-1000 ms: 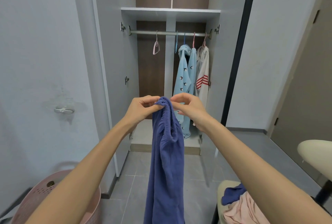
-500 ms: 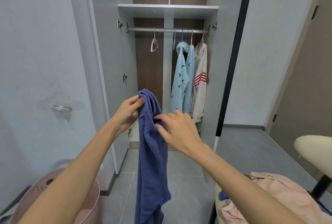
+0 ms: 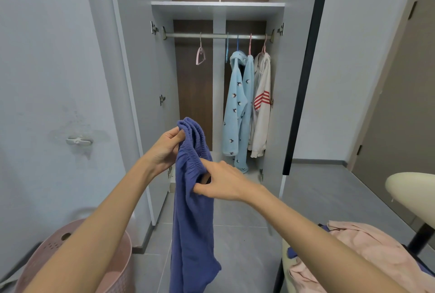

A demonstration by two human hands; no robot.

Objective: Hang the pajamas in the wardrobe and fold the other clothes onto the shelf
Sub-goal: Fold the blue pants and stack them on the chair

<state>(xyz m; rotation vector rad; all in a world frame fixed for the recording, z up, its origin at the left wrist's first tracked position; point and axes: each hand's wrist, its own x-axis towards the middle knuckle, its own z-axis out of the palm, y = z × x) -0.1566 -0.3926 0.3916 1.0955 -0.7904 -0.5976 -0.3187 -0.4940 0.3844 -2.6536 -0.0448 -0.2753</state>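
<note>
Head view facing an open wardrobe (image 3: 275,81). Centre: a pair of blue-violet trousers (image 3: 191,222) held up in front of the person, hanging lengthwise with the elastic waistband (image 3: 189,149) uppermost and the legs falling below the bottom of the frame. The left hand (image 3: 164,149) grips the top of the waistband, fingers curled with the cloth pinched between them and the thumb. The right hand (image 3: 226,182) holds the waistband lower down on its right edge — thumb under, fingers over, closed on the fabric. Background: a grey shelf (image 3: 217,6) above a metal rail (image 3: 216,35); on the rail hang an empty pink hanger (image 3: 200,56), well left of the clothes, a light-blue pajama set (image 3: 237,109) printed with small dark birds, and just beside it a white top (image 3: 262,114) with red stripes. Lower left: a pink laundry basket (image 3: 117,259) on the tiled floor. Lower right: a heap of pink cloth (image 3: 367,252) on a pale seat, with a cream chair (image 3: 412,189) beyond it.
</note>
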